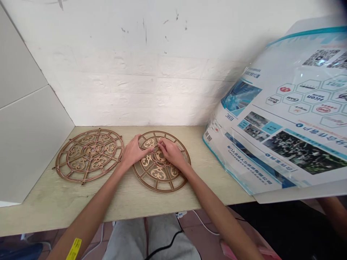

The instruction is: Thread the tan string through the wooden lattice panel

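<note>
A round bronze-coloured openwork panel (156, 185), with scrollwork in its segments, lies flat on the pale tabletop in front of me. My left hand (132, 151) rests over its left edge, thumb stretched toward the centre and fingers apart near the upper rim. Close to that thumb, my right hand (171, 152) is closed in a pinch just above the panel's hub. Whatever the right fingertips hold, if anything, is too small to make out. A second openwork panel (84, 177), similar but with small tabs on its rim, lies to the left, beyond my left hand.
A large printed plastic-covered board (244, 144) leans against the wall on the right, over the table (119, 206). A white textured wall (130, 86) rises behind, and a light grey panel (32, 144) stands at left. Cables hang below the front edge, near another person's arm (332, 215).
</note>
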{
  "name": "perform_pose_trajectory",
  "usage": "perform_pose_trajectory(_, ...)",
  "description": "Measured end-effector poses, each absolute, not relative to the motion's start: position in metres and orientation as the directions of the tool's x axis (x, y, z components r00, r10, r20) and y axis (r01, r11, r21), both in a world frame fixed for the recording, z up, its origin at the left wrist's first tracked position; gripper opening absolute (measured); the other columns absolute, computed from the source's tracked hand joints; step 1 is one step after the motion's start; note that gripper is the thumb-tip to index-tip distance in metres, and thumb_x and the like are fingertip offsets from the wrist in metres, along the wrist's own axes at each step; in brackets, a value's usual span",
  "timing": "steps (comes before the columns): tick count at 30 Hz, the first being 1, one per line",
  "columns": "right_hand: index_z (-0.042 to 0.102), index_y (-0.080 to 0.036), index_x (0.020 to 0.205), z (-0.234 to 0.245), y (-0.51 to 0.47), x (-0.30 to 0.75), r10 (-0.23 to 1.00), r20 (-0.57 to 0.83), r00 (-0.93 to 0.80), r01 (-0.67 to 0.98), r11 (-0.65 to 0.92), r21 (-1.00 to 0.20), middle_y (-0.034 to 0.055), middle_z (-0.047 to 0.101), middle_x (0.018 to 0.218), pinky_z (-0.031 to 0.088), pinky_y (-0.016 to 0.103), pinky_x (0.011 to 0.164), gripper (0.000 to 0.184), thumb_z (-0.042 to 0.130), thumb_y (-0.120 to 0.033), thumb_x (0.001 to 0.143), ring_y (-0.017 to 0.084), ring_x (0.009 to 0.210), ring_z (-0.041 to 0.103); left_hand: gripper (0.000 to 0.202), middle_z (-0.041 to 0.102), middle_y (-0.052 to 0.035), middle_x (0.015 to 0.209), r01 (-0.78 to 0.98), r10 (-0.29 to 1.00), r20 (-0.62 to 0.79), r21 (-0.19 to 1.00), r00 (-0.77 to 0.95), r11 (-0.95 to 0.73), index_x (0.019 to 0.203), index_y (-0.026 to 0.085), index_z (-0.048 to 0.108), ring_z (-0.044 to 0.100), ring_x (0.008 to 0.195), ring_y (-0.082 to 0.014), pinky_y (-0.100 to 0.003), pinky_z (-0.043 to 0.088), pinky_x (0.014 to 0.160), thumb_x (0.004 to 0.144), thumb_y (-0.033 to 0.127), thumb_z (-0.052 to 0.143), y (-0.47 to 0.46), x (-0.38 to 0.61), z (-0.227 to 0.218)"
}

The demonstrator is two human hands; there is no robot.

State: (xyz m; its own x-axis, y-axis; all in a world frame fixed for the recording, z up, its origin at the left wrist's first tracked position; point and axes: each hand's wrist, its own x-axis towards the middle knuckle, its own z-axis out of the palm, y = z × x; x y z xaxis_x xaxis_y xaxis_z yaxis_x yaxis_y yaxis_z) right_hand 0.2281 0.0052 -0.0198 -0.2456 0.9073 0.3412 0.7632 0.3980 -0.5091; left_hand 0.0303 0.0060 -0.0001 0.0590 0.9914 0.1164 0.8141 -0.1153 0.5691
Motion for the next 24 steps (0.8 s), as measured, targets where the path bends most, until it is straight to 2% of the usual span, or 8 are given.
perform_pose_trajectory(3, 0.053, -0.017, 0.097, -0.018, 0.005, 0.227, 0.923, 0.301, -0.238, 0.761, 0.370, -0.534, 0.0036, 0.064, 0.097, 0.033, 0.022, 0.075, 0.033, 0.035, -0.044, 0.096, 0.008, 0.077, 0.052, 0.095, 0.062, -0.0136, 0.123, 0.811, 0.989, 0.125, 0.570, 0.073, -0.132, 0.142, 0.021, 0.042, 0.058, 0.115, -0.0314, -0.041, 0.045, 0.095, 0.069, 0.075, 0.065, 0.007, 0.030, -0.003)
perform_pose_trajectory(9, 0.052, -0.015, 0.081, -0.011, 0.004, 0.228, 0.936, 0.251, -0.245, 0.727, 0.349, -0.591, 0.0014, 0.059, 0.080, 0.030, 0.020, 0.070, 0.040, 0.035, -0.048, 0.095, 0.006, 0.070, 0.046, 0.094, 0.062, -0.0144, 0.123, 0.812, 0.991, 0.106, 0.570, 0.080, -0.127, 0.142, 0.020, 0.043, 0.058, 0.116, -0.0317, -0.039, 0.044, 0.097, 0.069, 0.075, 0.065, 0.006, 0.030, -0.002)
perform_pose_trajectory(18, 0.061, -0.016, 0.085, -0.006, 0.006, 0.233, 0.949, 0.245, -0.199, 0.610, 0.316, -0.727, 0.0007, 0.061, 0.078, 0.031, 0.019, 0.066, 0.032, 0.047, -0.044, 0.090, 0.005, 0.066, 0.046, 0.093, 0.061, -0.0140, 0.126, 0.804, 0.991, 0.112, 0.581, 0.077, -0.128, 0.142, 0.021, 0.042, 0.057, 0.117, -0.0319, -0.039, 0.044, 0.097, 0.069, 0.074, 0.066, 0.007, 0.030, -0.004)
perform_pose_trajectory(24, 0.057, -0.016, 0.088, -0.006, 0.006, 0.235, 0.939, 0.258, -0.226, 0.571, 0.342, -0.746, 0.0011, 0.061, 0.082, 0.034, 0.019, 0.070, 0.034, 0.044, -0.047, 0.091, 0.006, 0.071, 0.049, 0.094, 0.061, -0.0142, 0.126, 0.798, 0.992, 0.097, 0.590, 0.076, -0.119, 0.142, 0.021, 0.042, 0.057, 0.116, -0.0322, -0.040, 0.044, 0.096, 0.068, 0.075, 0.065, 0.007, 0.030, -0.003)
